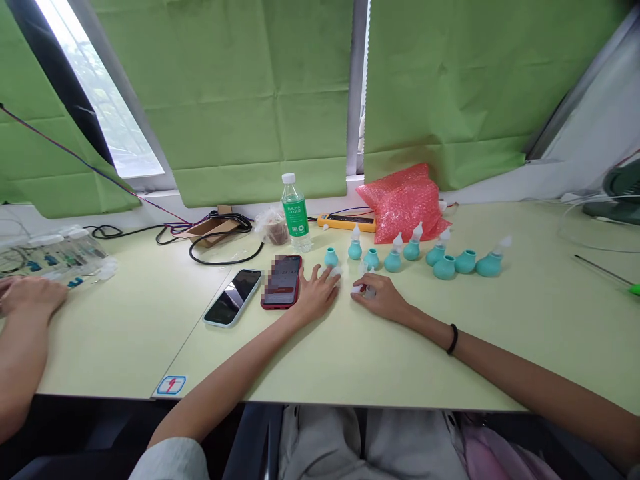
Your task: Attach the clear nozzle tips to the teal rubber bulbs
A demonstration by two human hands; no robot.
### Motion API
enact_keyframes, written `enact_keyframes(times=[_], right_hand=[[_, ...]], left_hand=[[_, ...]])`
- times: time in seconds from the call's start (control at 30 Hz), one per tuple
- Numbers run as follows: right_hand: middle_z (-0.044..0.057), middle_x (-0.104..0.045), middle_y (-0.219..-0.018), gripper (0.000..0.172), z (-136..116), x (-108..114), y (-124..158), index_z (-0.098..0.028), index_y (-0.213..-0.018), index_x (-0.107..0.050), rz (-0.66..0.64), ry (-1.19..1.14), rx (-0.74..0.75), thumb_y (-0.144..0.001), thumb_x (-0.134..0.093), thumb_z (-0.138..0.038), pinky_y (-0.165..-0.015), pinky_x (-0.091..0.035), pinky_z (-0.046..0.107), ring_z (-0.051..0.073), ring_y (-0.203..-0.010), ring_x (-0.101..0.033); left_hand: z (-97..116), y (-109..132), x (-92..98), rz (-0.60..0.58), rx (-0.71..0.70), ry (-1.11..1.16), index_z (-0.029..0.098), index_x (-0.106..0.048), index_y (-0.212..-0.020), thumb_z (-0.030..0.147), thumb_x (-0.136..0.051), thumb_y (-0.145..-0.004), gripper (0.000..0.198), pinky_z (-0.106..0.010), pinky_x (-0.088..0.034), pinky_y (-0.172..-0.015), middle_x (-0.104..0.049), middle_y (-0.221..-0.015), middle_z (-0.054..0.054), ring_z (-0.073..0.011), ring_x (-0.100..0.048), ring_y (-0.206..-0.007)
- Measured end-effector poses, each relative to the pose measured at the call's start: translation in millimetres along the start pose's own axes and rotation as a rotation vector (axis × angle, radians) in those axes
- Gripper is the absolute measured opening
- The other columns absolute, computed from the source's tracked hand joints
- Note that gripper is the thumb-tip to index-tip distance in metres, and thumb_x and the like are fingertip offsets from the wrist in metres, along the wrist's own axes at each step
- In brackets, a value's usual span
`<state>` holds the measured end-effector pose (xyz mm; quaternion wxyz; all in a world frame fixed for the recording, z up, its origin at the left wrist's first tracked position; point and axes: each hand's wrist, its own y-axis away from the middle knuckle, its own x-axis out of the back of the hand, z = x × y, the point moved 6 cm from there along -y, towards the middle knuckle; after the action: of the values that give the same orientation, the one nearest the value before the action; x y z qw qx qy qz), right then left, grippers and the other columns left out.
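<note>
My left hand (319,291) lies on the table with its fingers spread, the fingertips at some small translucent nozzles (336,271) that it partly covers. Thumb and fingers of my right hand (384,297) are closed on a small whitish translucent nozzle (357,289). More translucent pieces beside that hand are partly hidden by its fingers. Just beyond both hands stand several teal rubber bulbs. An open-necked teal bulb (331,257) is nearest my left hand, and another bare bulb (371,259) stands beyond my right. Others, such as the teal bulb (393,261), carry a translucent nozzle on top.
Left of my hands lie a red-cased phone (283,283) and a pale-cased phone (233,298). Behind stand a water bottle (296,215), a yellow power strip (345,222) and red bubble wrap (407,203). Another person's hand (35,295) rests at far left. A screwdriver (607,272) lies right.
</note>
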<state>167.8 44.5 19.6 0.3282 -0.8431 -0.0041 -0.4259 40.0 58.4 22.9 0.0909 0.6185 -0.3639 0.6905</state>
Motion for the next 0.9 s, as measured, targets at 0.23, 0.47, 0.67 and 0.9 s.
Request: enact_keyframes(times=[0.23, 0.47, 0.67, 0.9], right_hand=[[0.003, -0.056, -0.071, 0.015, 2.6, 8.9, 0.3, -0.019, -0.079, -0.057, 0.132, -0.104, -0.01, -0.065, -0.055, -0.024, -0.062, -0.044, 0.028, 0.014, -0.063, -0.053], [0.004, -0.055, -0.074, 0.014, 0.2, 34.3, 2.3, -0.019, -0.08, -0.054, 0.369, -0.164, -0.019, -0.07, -0.051, -0.028, -0.06, -0.045, 0.029, 0.014, -0.065, -0.052], [0.001, -0.054, -0.063, 0.008, 2.2, 43.4, -7.5, -0.018, -0.072, -0.054, 0.071, -0.142, 0.127, -0.066, -0.052, -0.024, -0.051, -0.044, 0.025, 0.011, -0.053, -0.049], [0.0, -0.053, -0.061, 0.011, 7.6, 35.5, -6.3, -0.018, -0.075, -0.053, 0.021, -0.082, 0.134, -0.066, -0.052, -0.025, -0.049, -0.043, 0.022, 0.009, -0.05, -0.049]], left_hand=[[4.9, -1.7, -3.3, -0.077, -0.034, 0.089, 0.027, -0.051, -0.097, 0.019, -0.035, -0.079, 0.025, -0.048, -0.021, -0.082, -0.057, -0.092, -0.003, -0.0197, -0.039, -0.096], [4.4, -0.6, 0.2, -0.024, 0.006, 0.08, 0.024, -0.048, -0.1, 0.024, -0.036, -0.079, 0.025, -0.043, -0.023, -0.081, -0.053, -0.099, -0.006, -0.021, -0.036, -0.099], [17.8, 3.6, 6.2, 0.01, -0.087, 0.099, 0.024, -0.046, -0.104, 0.027, -0.036, -0.079, 0.027, -0.041, -0.023, -0.082, -0.046, -0.11, -0.005, -0.0218, -0.032, -0.103], [10.2, 2.9, 2.4, -0.004, -0.023, 0.047, 0.024, -0.052, -0.097, 0.029, -0.039, -0.078, 0.024, -0.046, -0.023, -0.081, -0.041, -0.114, -0.008, -0.0262, -0.028, -0.105]])
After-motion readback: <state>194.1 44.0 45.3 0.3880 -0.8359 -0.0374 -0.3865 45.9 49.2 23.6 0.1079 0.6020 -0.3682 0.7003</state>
